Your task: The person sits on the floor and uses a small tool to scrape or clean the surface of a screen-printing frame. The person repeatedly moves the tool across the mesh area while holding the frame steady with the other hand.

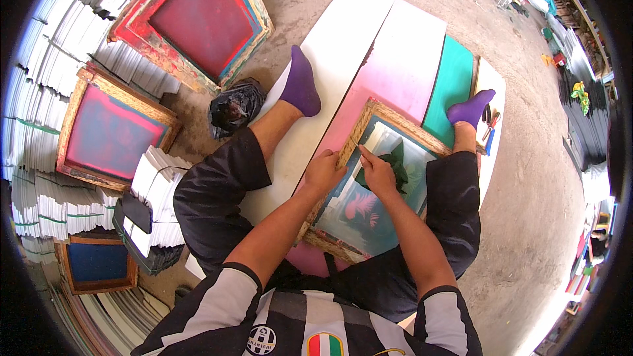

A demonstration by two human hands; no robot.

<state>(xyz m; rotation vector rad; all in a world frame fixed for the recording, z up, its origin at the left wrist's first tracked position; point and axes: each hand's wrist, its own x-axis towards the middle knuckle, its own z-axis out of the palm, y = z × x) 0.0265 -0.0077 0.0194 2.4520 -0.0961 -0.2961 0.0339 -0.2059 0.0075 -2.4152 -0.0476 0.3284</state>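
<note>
Between my legs lies a wooden-framed printing screen (409, 124), tilted on the boards, with worn, paint-stained wood. Its mesh shows a pale area and a pink leaf-like pattern. My left hand (324, 171) is closed round the frame's left bar. Just inside that bar, my right hand (378, 175) hovers over the mesh with thumb and finger pinched; what they hold is too small to make out. A dark green crumpled piece (398, 160), perhaps cloth, lies on the screen beside the right hand and is partly hidden by it.
Under me are white, pink and green boards (450, 79). Pliers and other hand tools (491, 125) lie by my right foot. At left stand a red-stained screen (204, 23), a pink one (112, 128), a blue one (99, 262), a black plastic bag (235, 107) and stacked white sheets (158, 191).
</note>
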